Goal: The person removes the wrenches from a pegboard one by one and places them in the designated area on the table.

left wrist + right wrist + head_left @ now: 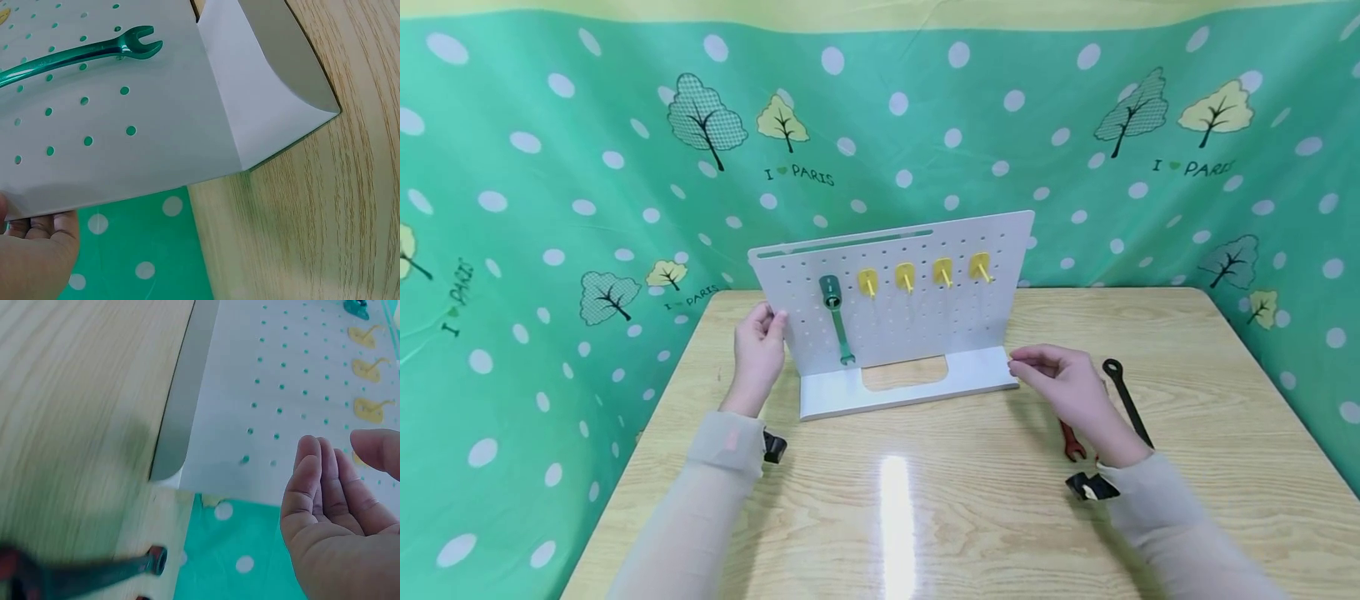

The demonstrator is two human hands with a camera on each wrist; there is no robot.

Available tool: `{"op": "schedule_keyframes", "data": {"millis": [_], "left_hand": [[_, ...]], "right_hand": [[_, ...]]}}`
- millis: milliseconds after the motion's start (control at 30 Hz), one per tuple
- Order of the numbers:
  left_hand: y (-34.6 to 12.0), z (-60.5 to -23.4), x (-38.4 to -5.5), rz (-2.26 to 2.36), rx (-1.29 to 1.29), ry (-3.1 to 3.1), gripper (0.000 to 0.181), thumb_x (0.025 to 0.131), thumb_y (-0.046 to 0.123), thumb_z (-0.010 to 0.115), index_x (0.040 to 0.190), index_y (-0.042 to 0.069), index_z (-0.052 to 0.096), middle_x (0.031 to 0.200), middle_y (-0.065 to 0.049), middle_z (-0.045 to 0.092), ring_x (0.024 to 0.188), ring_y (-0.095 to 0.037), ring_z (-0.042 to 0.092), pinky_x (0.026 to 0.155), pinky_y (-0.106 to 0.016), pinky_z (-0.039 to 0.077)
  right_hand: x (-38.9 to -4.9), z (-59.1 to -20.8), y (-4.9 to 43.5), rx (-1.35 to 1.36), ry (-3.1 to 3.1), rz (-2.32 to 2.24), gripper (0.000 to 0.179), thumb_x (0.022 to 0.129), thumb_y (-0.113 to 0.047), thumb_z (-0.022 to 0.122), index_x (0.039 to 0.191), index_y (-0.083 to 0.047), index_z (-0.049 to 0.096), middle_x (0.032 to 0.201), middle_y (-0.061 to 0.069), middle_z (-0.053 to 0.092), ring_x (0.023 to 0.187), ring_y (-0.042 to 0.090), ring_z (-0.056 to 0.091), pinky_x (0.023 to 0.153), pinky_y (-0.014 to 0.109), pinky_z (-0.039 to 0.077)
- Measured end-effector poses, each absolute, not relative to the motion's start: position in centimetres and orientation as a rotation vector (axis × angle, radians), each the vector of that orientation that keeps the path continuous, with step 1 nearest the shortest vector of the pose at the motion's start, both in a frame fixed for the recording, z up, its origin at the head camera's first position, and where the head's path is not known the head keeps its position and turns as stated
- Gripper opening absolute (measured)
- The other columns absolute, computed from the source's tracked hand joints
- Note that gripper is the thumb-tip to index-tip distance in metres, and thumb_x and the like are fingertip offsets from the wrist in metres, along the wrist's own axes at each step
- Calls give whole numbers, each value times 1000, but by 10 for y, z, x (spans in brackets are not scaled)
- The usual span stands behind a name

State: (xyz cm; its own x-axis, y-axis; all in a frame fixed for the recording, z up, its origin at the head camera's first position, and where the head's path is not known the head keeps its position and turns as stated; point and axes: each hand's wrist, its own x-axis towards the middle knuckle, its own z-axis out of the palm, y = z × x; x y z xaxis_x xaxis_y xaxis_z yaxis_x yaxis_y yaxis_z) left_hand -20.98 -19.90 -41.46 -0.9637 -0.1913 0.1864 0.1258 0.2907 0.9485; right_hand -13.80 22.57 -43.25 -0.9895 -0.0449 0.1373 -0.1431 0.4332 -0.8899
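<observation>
A white pegboard stand [887,333] stands upright on the table, its flat foot toward me. My left hand [760,342] pinches the board's left edge, thumb on the front and fingers curled behind, as the left wrist view [37,250] also shows. On the board a green wrench [841,329] hangs from a green holder [831,287], its open end down. My right hand [1060,379] is by the board's lower right corner. In the right wrist view its fingers [331,494] are loosely bent, the thumb apart from them, with nothing between.
Several yellow hooks [943,272] line the board's upper part, right of the green wrench. On the table beyond my right wrist lie a black wrench [1126,400] and a red wrench [1072,443], partly hidden by the arm. A green patterned curtain [880,125] hangs behind the table.
</observation>
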Motion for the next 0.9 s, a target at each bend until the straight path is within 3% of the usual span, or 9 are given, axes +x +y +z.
{"op": "schedule_keyframes", "data": {"millis": [133, 267, 400, 633, 900], "left_hand": [[-199, -415, -211, -1731, 55, -2295, 29, 108, 16, 51, 129, -1, 62, 126, -16, 67, 114, -23, 63, 82, -30, 54], [-200, -415, -211, -1734, 47, -2286, 28, 108, 15, 51, 128, -1, 62, 124, -16, 68, 108, -24, 65, 72, -27, 53], [-200, -416, -211, -1730, 43, -2282, 28, 109, 16, 51, 127, -2, 63, 123, -17, 68, 107, -23, 64, 74, -27, 53], [-200, -415, -211, -1726, 51, -2277, 28, 109, 17, 51, 126, -1, 63, 118, -16, 69, 90, -25, 60, 53, -20, 39], [-201, -415, -210, -1720, 52, -2306, 29, 109, 18, 51, 128, 0, 62, 119, -16, 69, 91, -26, 60, 54, -20, 41]], "right_hand": [[-146, -433, 214, 213, -2533, 1685, 25, 96, -18, 74, 113, 1, 73, 104, 13, 74, 90, 16, 69, 74, 21, 55], [-151, -432, 201, 265, -2515, 1709, 24, 96, -17, 75, 111, 1, 74, 103, 13, 74, 89, 17, 69, 75, 23, 56], [-156, -430, 187, 306, -2511, 1726, 22, 96, -17, 75, 110, -1, 74, 102, 10, 74, 89, 20, 69, 75, 24, 56], [-165, -428, 162, 389, -2485, 1798, 24, 96, -18, 75, 112, 0, 74, 104, 12, 73, 92, 25, 69, 79, 28, 56], [-176, -433, 139, 415, -2494, 1846, 23, 97, -15, 74, 113, 1, 73, 103, 7, 74, 93, 23, 69, 82, 30, 56]]}}
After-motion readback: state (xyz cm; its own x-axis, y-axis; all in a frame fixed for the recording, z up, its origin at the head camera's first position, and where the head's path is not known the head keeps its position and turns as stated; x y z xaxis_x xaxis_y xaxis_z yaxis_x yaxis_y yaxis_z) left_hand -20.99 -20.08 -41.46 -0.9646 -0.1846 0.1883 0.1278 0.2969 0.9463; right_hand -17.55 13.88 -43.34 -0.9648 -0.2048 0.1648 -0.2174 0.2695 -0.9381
